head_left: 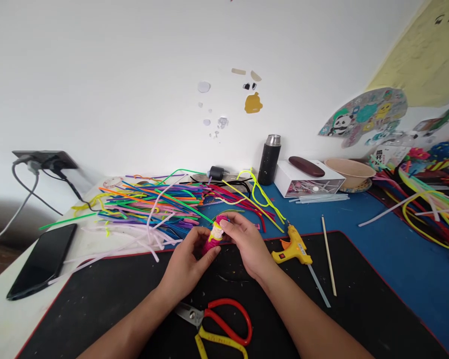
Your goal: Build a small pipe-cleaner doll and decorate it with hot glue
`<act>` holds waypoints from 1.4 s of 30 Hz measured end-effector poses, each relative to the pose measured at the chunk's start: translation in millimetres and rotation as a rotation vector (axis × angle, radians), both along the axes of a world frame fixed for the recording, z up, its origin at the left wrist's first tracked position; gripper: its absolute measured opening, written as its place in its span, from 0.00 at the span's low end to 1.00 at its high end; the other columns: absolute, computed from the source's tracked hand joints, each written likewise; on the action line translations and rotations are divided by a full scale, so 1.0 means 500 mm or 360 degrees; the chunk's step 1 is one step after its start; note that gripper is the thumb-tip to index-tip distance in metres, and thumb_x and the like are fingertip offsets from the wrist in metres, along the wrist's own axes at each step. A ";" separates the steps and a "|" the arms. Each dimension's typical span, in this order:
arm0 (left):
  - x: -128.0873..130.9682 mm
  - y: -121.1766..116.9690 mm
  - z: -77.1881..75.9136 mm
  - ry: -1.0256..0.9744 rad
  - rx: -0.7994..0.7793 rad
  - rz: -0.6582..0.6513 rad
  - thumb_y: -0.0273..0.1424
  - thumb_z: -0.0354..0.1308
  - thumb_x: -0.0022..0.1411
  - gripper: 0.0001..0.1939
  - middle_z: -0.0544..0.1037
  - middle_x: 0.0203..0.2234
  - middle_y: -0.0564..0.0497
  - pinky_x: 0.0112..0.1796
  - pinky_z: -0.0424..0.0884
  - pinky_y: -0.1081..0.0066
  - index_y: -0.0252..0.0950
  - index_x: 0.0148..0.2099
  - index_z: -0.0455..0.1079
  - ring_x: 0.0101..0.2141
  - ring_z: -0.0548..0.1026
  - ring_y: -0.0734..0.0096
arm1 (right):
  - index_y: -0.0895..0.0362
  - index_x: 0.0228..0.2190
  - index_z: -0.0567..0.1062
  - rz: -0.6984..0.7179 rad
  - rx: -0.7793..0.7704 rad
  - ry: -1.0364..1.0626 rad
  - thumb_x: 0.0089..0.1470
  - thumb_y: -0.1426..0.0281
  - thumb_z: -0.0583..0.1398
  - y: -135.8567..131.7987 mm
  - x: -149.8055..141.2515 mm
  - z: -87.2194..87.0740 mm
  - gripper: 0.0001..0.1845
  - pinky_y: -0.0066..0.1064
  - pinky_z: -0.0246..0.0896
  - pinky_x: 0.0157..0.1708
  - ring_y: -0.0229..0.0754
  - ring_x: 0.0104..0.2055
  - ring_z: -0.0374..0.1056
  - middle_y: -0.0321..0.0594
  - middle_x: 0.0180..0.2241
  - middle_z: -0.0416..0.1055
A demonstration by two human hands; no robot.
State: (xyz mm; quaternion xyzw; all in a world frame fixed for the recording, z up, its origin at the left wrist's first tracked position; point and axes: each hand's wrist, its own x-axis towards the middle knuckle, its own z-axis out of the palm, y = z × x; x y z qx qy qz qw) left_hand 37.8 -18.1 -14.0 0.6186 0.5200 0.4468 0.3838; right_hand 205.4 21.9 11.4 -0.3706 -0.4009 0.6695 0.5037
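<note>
Head view: white wall (115, 75), carrying small stickers; bench (389, 254), surface part white, part blue, set against it; black mat (115, 284) with red edging, laid along the near side; heap of fuzzy craft stems (164, 199), many colours, on the bench beyond the mat; second bundle of stems (426, 199), far right. Two hands, bare, above the far part of the mat: left hand (190, 254), fingers and thumb closed around the lower end of a small fuzzy piece; right hand (245, 239), thumb and fingers pinching its upper end. Black phone (43, 262), flat at left; scissors (197, 317), one handle red, one yellow, on the mat between the forearms, blades pointing left; white box (309, 179), maroon case (306, 166) on top, tan bowl (349, 172) just beside; black flask (269, 162), upright; yellow glue gun (295, 247), right of the hands, on the mat; pale stick (329, 257), near it; lastly the fuzzy piece (216, 232), magenta, yellow and white, held between both hands.
</note>
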 end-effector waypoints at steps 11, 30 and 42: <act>-0.001 -0.002 -0.004 -0.0034 -0.0005 -0.0013 0.37 0.65 0.66 0.12 0.81 0.42 0.51 0.46 0.76 0.64 0.42 0.49 0.70 0.43 0.80 0.63 | 0.53 0.37 0.84 -0.0030 0.0006 -0.0013 0.46 0.55 0.77 0.003 -0.002 -0.004 0.20 0.36 0.70 0.44 0.45 0.41 0.74 0.37 0.36 0.80; 0.001 -0.003 -0.002 0.0010 0.0013 -0.0022 0.38 0.64 0.66 0.11 0.81 0.41 0.51 0.46 0.77 0.65 0.42 0.49 0.70 0.42 0.81 0.63 | 0.53 0.38 0.83 -0.0033 0.0004 -0.0066 0.46 0.54 0.76 0.004 -0.001 -0.002 0.21 0.37 0.70 0.45 0.46 0.43 0.75 0.37 0.38 0.80; 0.000 -0.004 0.009 0.0088 0.0021 -0.0013 0.39 0.63 0.66 0.11 0.82 0.41 0.50 0.45 0.77 0.64 0.42 0.48 0.70 0.42 0.81 0.61 | 0.52 0.37 0.84 -0.0023 0.0005 -0.0066 0.47 0.55 0.76 0.001 -0.001 0.004 0.19 0.38 0.71 0.45 0.46 0.42 0.75 0.37 0.36 0.80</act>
